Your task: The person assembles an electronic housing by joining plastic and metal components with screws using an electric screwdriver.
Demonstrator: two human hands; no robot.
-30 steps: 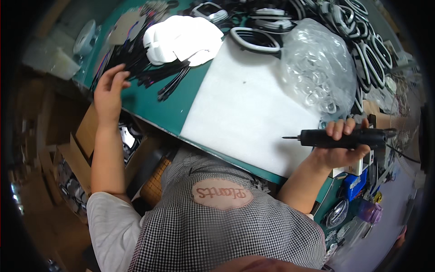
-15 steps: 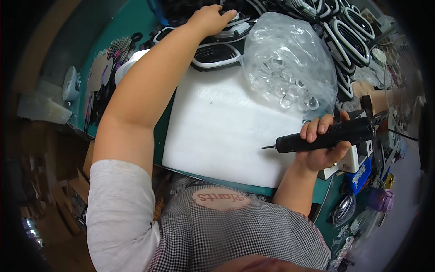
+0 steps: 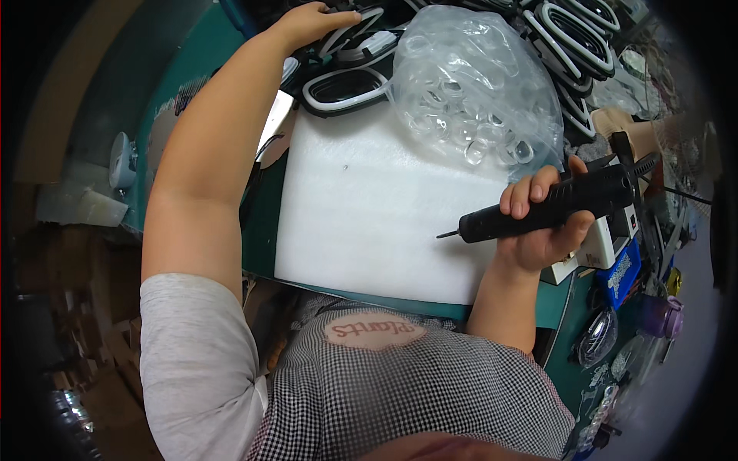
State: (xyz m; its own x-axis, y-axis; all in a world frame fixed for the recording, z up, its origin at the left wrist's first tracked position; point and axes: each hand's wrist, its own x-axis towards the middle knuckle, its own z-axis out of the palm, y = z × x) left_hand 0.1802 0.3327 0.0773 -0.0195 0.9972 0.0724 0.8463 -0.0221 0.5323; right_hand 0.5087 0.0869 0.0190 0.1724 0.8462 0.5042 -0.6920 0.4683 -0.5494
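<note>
My right hand (image 3: 538, 230) is wrapped round a black electric screwdriver (image 3: 550, 203), held level above the right side of a white foam pad (image 3: 369, 207). The thin bit points left. At the far left my left arm stretches out, and my left hand (image 3: 311, 24) is over a pile of black-and-white rounded frames. Its thumb sticks out to the right, apart from the fingers, which are partly hidden; it seems to hold nothing. Closest to the pad lies one rounded frame (image 3: 346, 104), at its far left corner. A clear plastic bag (image 3: 469, 84) of transparent rings rests on the pad's far right.
More black-and-white frames (image 3: 573, 34) are stacked at the far right. A white box-shaped device (image 3: 603, 246) stands right of the pad, near a blue tray (image 3: 621, 276) and a purple bottle (image 3: 665, 316). The green table (image 3: 261, 238) shows left of the pad.
My left hand has moved left over the pile, its arm swinging left too. The screwdriver stays in my right hand, slightly higher in view and tilted more. The view itself has shifted a little.
</note>
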